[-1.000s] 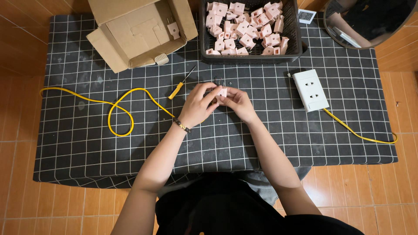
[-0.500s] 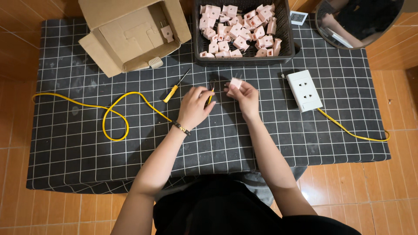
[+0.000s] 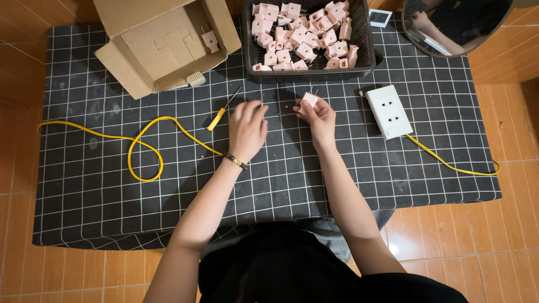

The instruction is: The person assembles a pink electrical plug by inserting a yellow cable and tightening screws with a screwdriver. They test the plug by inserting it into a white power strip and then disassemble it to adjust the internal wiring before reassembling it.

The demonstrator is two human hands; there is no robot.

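Right hand (image 3: 319, 115): pinching pink plug part (image 3: 309, 100). Left hand (image 3: 247, 124): fingers curled, grip unclear, near yellow screwdriver (image 3: 220, 113). Far basket (image 3: 366, 39): full, much left. Cardboard box (image 3: 163, 42): two pieces.

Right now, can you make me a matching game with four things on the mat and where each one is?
Things:
1. screwdriver
2. white socket box
3. black basket
4. cardboard box

Places or states:
A. full of small pink parts
B. lying just left of the left hand
C. open, at the mat's top left corner
D. on the end of a yellow cable, right of the right hand

Pairs: 1-B, 2-D, 3-A, 4-C
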